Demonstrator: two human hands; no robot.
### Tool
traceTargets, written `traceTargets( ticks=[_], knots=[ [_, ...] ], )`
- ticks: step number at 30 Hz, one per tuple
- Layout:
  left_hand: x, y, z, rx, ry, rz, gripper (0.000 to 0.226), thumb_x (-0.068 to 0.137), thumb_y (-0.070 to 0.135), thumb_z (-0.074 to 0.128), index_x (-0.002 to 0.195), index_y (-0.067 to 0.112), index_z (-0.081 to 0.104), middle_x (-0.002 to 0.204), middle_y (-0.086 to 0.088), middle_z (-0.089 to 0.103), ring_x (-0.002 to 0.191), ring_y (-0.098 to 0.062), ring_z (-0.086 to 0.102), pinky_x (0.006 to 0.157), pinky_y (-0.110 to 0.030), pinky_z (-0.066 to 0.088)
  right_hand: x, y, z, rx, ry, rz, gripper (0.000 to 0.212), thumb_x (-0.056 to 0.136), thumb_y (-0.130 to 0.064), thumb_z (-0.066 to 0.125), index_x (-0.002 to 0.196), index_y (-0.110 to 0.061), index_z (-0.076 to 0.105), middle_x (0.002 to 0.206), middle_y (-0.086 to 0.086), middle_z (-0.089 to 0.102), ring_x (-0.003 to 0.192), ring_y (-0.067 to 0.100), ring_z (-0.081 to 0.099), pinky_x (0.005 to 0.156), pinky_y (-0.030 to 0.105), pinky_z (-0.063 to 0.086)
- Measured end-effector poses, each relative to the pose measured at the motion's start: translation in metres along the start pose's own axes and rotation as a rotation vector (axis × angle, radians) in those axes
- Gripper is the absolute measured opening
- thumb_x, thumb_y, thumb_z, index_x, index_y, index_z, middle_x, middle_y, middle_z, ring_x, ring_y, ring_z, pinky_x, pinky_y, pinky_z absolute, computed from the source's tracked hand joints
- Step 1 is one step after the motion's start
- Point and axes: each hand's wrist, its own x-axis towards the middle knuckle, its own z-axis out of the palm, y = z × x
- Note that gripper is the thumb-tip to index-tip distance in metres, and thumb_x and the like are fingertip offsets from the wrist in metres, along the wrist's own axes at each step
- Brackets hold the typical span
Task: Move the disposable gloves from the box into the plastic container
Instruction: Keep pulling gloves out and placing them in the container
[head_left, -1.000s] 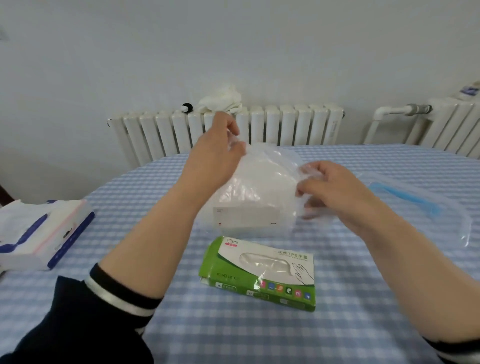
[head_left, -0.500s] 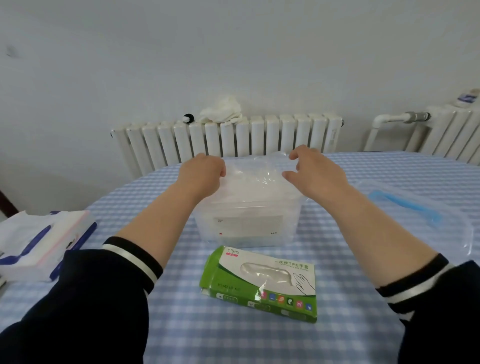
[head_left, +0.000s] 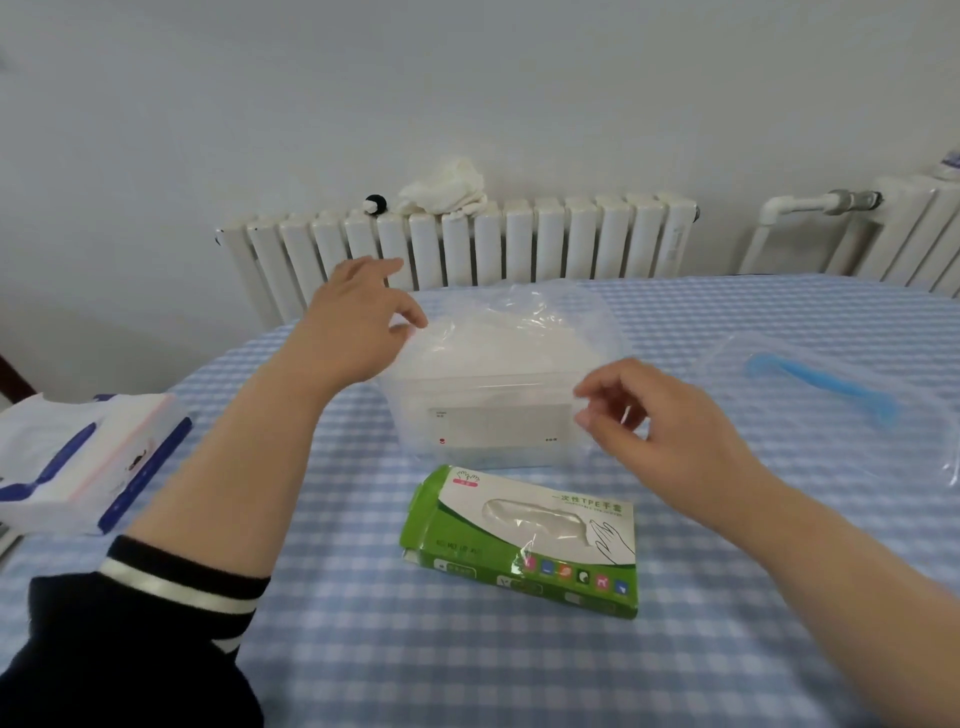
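1. Nearest: green glove box (head_left: 522, 543) lies flat on the blue-check table (head_left: 467, 670), at 6 o'clock of the container and just clear of it. Its top slot shows a bit of film; can't tell how many gloves are left inside.
2. Right hand (head_left: 670, 431) hovers at approx. 4 o'clock of the container, by its front right corner. Fingers loosely curled, thumb and forefinger nearly meeting. A wisp of clear film may be between them, but I can't tell if it holds anything.
3. Plastic container (head_left: 493, 421) sits mid-table, lid off. The disposable gloves (head_left: 498, 332) are inside it as a crumpled clear-white heap that stands above the rim.
4. Left hand (head_left: 358, 322) is at 10 o'clock of the container, fingers spread and relaxed, tips touching the heap's left edge; no pinch.
5. Change: 1 s ago both hands held the bundle up over the container; 0.5 s ago both pressed down on it. Now the right has pulled back to the front and the left has loosened.
6. Meaning, as I judge it: transfer is basically done. What's left is tamping the heap below the rim, then prob. fitting the lid (head_left: 836, 395), which lies at 3 o'clock.
7. Left edge, 9 o'clock: tissue pack (head_left: 88, 462). Far, 12 o'clock: radiator (head_left: 467, 244) with a cloth (head_left: 447, 189) on top.
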Motion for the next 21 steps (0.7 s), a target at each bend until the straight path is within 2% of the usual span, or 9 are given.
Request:
traceTargets(
  ticks=[2, 4, 6, 8, 10, 12, 14, 18, 21],
  knots=[
    [-0.013, 0.002, 0.007, -0.111, 0.203, 0.005, 0.031, 0.096, 0.005, 0.046, 0.102, 0.022, 0.071, 0.148, 0.000, 0.043, 0.138, -0.020, 0.029, 0.114, -0.033, 0.024, -0.005, 0.003, 0.005, -0.007, -0.256, 0.029, 0.010, 0.089, -0.031, 0.065, 0.089, -0.041, 0.062, 0.089, -0.025, 0.063, 0.087, -0.002, 0.058, 0.074, 0.013, 0.043],
    [-0.033, 0.015, 0.014, -0.256, 0.479, 0.088, 0.031, 0.088, -0.006, 0.043, 0.088, 0.014, 0.067, 0.124, -0.004, 0.061, 0.116, -0.018, 0.047, 0.098, -0.022, 0.035, -0.007, 0.007, 0.013, -0.088, -0.430, -0.005, 0.011, 0.091, -0.031, 0.063, 0.093, -0.042, 0.064, 0.098, -0.025, 0.060, 0.097, -0.006, 0.054, 0.083, 0.016, 0.042],
    [-0.056, 0.033, 0.024, -0.403, 0.575, 0.238, 0.022, 0.083, -0.004, 0.044, 0.083, 0.010, 0.061, 0.096, -0.004, 0.065, 0.091, -0.017, 0.055, 0.081, -0.020, 0.042, -0.009, 0.010, 0.024, -0.156, -0.535, -0.024, 0.018, 0.094, -0.029, 0.060, 0.105, -0.042, 0.066, 0.117, -0.026, 0.049, 0.109, -0.007, 0.045, 0.094, 0.018, 0.038],
    [-0.078, 0.047, 0.038, -0.413, 0.429, 0.402, 0.016, 0.084, 0.009, 0.046, 0.090, 0.016, 0.058, 0.088, 0.007, 0.061, 0.078, -0.007, 0.054, 0.069, -0.024, 0.046, -0.009, 0.012, 0.034, -0.179, -0.599, -0.009, 0.024, 0.094, -0.029, 0.060, 0.114, -0.043, 0.065, 0.130, -0.023, 0.040, 0.112, -0.006, 0.040, 0.096, 0.017, 0.034],
    [-0.093, 0.057, 0.049, -0.371, 0.140, 0.408, 0.018, 0.087, 0.026, 0.053, 0.105, 0.028, 0.055, 0.091, 0.026, 0.054, 0.082, 0.005, 0.050, 0.068, -0.016, 0.043, -0.011, 0.015, 0.042, -0.204, -0.613, -0.021, 0.030, 0.095, -0.029, 0.059, 0.121, -0.044, 0.062, 0.141, -0.020, 0.034, 0.116, -0.003, 0.038, 0.097, 0.016, 0.032],
    [-0.099, 0.060, 0.060, -0.400, -0.176, 0.334, 0.047, 0.084, 0.043, 0.066, 0.124, 0.035, 0.044, 0.108, 0.035, 0.043, 0.103, 0.014, 0.042, 0.080, -0.007, 0.037, -0.013, 0.015, 0.047, -0.248, -0.627, -0.040, 0.035, 0.096, -0.030, 0.055, 0.127, -0.046, 0.057, 0.150, -0.019, 0.027, 0.125, 0.002, 0.036, 0.099, 0.018, 0.032],
    [-0.102, 0.055, 0.070, -0.389, -0.357, 0.299, 0.078, 0.074, 0.054, 0.076, 0.136, 0.039, 0.031, 0.124, 0.034, 0.034, 0.115, 0.014, 0.032, 0.091, -0.005, 0.031, -0.014, 0.014, 0.051, -0.316, -0.656, -0.070, 0.039, 0.098, -0.032, 0.051, 0.132, -0.049, 0.051, 0.155, -0.016, 0.022, 0.132, 0.009, 0.033, 0.104, 0.023, 0.034],
    [-0.098, 0.050, 0.081, -0.367, -0.460, 0.280, 0.083, 0.070, 0.056, 0.079, 0.137, 0.042, 0.032, 0.131, 0.023, 0.039, 0.121, 0.002, 0.035, 0.103, -0.023, 0.035, -0.013, 0.017, 0.056, -0.283, -0.627, -0.042, 0.032, 0.094, -0.031, 0.058, 0.122, -0.046, 0.062, 0.149, -0.014, 0.033, 0.128, 0.008, 0.035, 0.099, 0.026, 0.038],
    [-0.097, 0.049, 0.083, -0.389, -0.471, 0.277, 0.080, 0.069, 0.054, 0.080, 0.135, 0.042, 0.036, 0.128, 0.022, 0.042, 0.119, 0.000, 0.038, 0.103, -0.026, 0.037, -0.016, 0.024, 0.064, -0.208, -0.497, -0.051, 0.017, 0.091, -0.032, 0.063, 0.103, -0.036, 0.074, 0.138, -0.009, 0.046, 0.121, 0.008, 0.042, 0.094, 0.028, 0.041]
  ],
)
